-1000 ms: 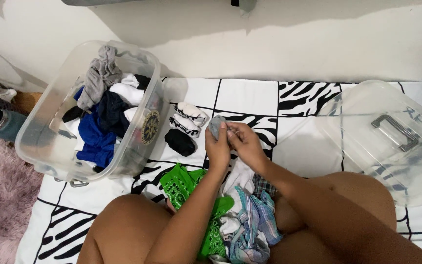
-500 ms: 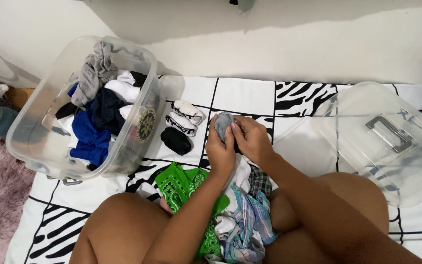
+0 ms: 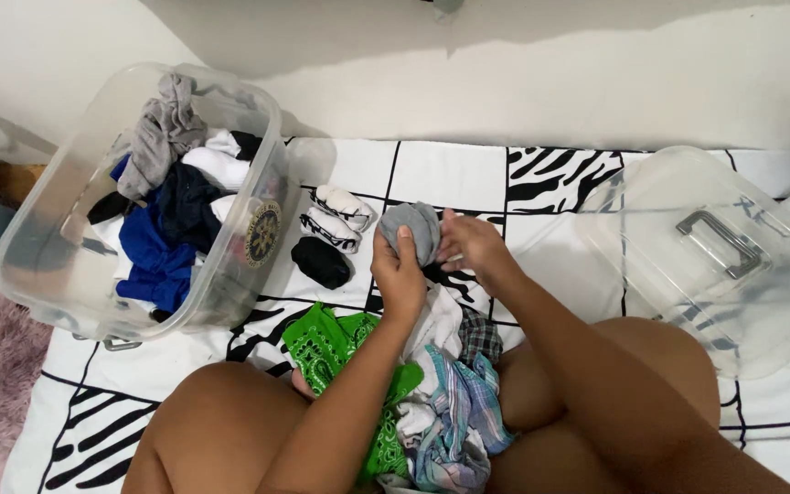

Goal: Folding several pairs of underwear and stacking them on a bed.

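A grey sock (image 3: 411, 229), bunched into a ball, sits above the person's lap, over the middle of the black-and-white bedsheet (image 3: 450, 174). The left hand (image 3: 400, 274) has its grip clamped on the sock from below, thumb on top; the right hand (image 3: 470, 249) pinches its right edge. Just left lie rolled white socks (image 3: 336, 216) and a black sock (image 3: 321, 261), then a clear bin (image 3: 66, 247) of clothes. A clear lid (image 3: 706, 256) rests near the sheet's right edge.
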